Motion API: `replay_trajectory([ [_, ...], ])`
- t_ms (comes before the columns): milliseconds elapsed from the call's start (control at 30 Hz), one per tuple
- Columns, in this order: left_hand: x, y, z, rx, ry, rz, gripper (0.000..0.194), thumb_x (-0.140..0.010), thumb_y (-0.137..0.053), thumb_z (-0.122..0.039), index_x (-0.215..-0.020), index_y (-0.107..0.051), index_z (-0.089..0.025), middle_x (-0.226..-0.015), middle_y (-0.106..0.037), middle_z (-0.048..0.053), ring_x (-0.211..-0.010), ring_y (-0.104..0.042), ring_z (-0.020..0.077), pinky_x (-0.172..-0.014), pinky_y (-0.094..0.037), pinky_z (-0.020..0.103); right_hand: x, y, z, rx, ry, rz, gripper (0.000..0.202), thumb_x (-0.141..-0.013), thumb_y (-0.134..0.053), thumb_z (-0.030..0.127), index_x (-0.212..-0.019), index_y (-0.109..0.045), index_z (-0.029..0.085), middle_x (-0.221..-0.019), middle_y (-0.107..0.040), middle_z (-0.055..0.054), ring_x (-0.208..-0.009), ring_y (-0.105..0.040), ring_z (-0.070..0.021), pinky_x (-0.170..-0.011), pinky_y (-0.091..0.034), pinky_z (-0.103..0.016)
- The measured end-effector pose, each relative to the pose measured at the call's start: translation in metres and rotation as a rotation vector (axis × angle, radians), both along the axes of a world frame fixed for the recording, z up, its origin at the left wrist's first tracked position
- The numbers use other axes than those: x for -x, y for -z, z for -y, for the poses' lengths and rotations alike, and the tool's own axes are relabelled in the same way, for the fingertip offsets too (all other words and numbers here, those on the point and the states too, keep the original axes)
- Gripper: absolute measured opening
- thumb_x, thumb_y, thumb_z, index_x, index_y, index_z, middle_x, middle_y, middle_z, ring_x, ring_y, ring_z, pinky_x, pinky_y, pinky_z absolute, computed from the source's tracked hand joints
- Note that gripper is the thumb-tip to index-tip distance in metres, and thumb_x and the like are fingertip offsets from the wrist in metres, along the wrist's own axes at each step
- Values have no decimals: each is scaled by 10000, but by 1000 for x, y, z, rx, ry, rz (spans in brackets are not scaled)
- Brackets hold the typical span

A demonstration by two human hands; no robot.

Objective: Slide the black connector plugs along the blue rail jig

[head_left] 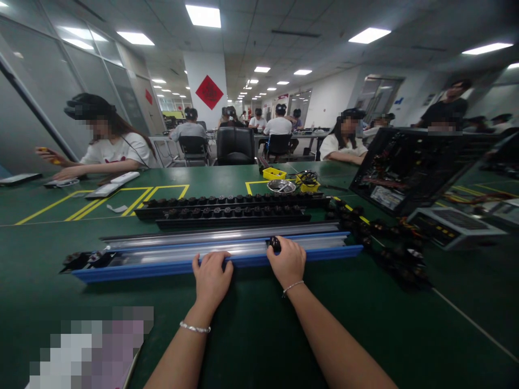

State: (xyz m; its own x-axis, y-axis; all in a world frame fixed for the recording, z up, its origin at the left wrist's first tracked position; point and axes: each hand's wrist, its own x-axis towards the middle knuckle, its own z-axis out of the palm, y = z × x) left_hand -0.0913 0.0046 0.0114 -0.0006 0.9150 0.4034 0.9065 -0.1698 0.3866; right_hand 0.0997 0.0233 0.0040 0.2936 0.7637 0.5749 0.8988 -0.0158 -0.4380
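Note:
A long blue channel rail [330, 253] with a shiny metallic inside lies across the table in front of me. My left hand [213, 278] grips its near wall left of the middle, fingers curled over the edge and partly hidden. Farther right, my right hand [288, 262] is closed around a small black wheel-like part [275, 244] inside the channel. Black wheel parts [97, 259] sit at the rail's left end. Directly behind lies a similar rail with dark edges [227, 234].
Two black strips of wheels [227, 200] lie behind the rails. Loose dark wheel parts [405, 265] are heaped at the right, near an open computer case [405, 167] and power supply [454, 227]. A metal bowl [281, 186] stands beyond. Other people sit across the table.

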Motion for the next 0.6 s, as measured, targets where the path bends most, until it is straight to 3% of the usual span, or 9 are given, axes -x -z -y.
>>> replay_trajectory([
  [600, 0, -1, 0, 25, -4, 15, 206, -798, -457, -274, -933, -612, -256, -981, -690, 32, -1048, -551, 220, -1064, -138, 491, -5, 5, 1, -100, 4, 27, 216, -742, -551, 329, -846, -664, 177, -830, -675, -68, -877, -544, -223, -893, -317, -368],
])
